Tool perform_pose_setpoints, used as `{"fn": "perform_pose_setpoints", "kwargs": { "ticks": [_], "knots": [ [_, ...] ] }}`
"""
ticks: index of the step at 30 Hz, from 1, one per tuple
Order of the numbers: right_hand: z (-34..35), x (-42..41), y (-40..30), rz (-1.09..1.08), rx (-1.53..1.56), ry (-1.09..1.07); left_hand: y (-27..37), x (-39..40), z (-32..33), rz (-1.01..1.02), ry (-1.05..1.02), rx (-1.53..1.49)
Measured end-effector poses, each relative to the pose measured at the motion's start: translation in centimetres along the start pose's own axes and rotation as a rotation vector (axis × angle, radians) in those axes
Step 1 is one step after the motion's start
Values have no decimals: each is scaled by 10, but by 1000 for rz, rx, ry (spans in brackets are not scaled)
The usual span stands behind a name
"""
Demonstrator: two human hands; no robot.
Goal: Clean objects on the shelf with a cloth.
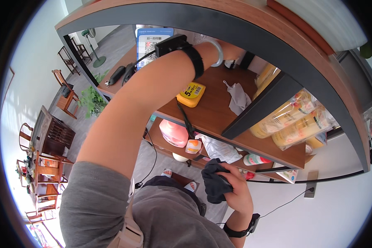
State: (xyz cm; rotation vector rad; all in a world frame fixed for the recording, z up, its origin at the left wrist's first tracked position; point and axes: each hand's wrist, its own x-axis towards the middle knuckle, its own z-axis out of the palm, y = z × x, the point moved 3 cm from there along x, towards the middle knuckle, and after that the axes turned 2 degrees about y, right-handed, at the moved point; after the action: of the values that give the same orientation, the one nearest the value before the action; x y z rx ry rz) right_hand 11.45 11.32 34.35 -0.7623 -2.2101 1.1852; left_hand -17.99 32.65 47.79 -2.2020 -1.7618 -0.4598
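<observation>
My left hand (231, 51), with a pale bangle at the wrist, reaches across the wooden shelf (210, 108) at the top. Its fingers are mostly hidden behind the dark metal frame, beside a small container (230, 64); whether they hold anything is not visible. A yellow tape measure (191, 96) lies below my left wrist. A crumpled grey cloth (238, 97) rests to its right. Lower in the view, my right hand (240, 192) grips a bunched dark cloth (215, 183) in front of the lower shelf, near my body.
Plastic-wrapped yellow bottles (285, 116) stand beyond a dark metal upright (255, 107). A pink bottle (173, 133), a white plastic bag (220, 148) and a red-capped container (255, 159) occupy the lower shelf. A printed code card (144, 43) stands at the back left; a black strap (185, 117) hangs over the edge.
</observation>
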Motion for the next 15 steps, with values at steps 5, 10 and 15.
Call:
{"fn": "perform_pose_setpoints", "kwargs": {
  "ticks": [5, 10, 15],
  "knots": [
    [5, 6, -1, 12, 28, -22, 14, 0, -15, -17, 14, -85],
    [13, 19, -18, 18, 40, -44, 25, -29, -22, -28, 22, -176],
    [32, 55, -59, -105, 44, -39, 17, -142, -16, 67, -262, -269]
  ]
}}
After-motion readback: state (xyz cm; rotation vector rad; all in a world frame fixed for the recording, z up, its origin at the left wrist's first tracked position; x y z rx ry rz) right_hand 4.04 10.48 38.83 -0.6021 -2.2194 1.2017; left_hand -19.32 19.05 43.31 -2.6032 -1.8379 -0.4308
